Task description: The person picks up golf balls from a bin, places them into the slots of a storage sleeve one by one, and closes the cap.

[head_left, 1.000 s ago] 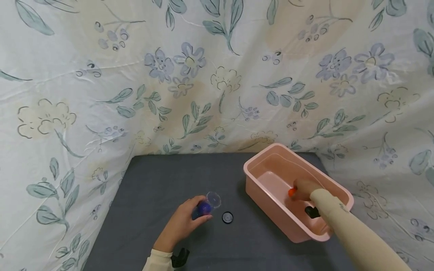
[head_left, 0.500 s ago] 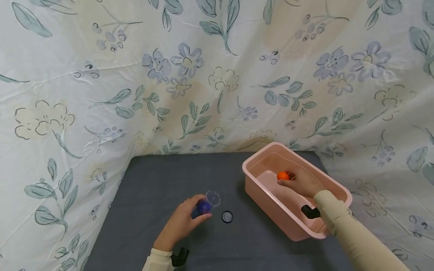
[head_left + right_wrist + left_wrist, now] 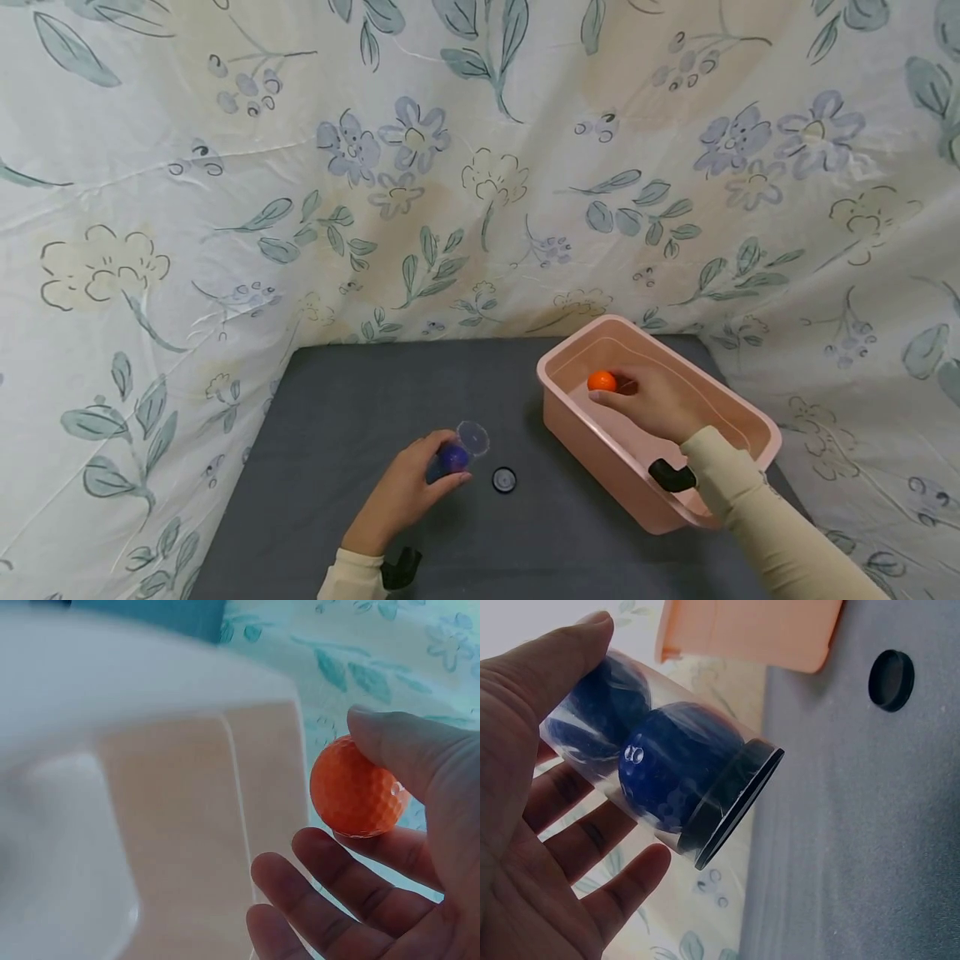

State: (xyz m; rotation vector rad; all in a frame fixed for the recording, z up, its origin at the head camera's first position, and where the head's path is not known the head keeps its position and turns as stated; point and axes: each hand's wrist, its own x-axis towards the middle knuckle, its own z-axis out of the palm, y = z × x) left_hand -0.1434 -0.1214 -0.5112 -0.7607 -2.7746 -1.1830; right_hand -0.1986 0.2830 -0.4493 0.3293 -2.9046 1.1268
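In my left hand point(image 3: 408, 487) I hold a clear plastic tube point(image 3: 660, 750) between thumb and fingers. Two dark blue golf balls point(image 3: 679, 765) sit inside it, and a black cap point(image 3: 731, 806) closes one end. The head view shows the tube's other end uncapped, facing up. My right hand point(image 3: 652, 404) pinches an orange golf ball point(image 3: 356, 787) between thumb and index finger, the other fingers spread loosely. In the head view this hand and ball overlap the inside of the pink bin point(image 3: 592, 450), near its left rim.
A loose black cap point(image 3: 504, 480) lies on the dark grey table point(image 3: 360, 392) between the tube and the bin. Floral cloth point(image 3: 420, 275) hangs behind the table and along both sides.
My right hand has risen from deep in the bin toward its left rim with the orange golf ball, moving left and away from me. The left hand and tube stay in place.
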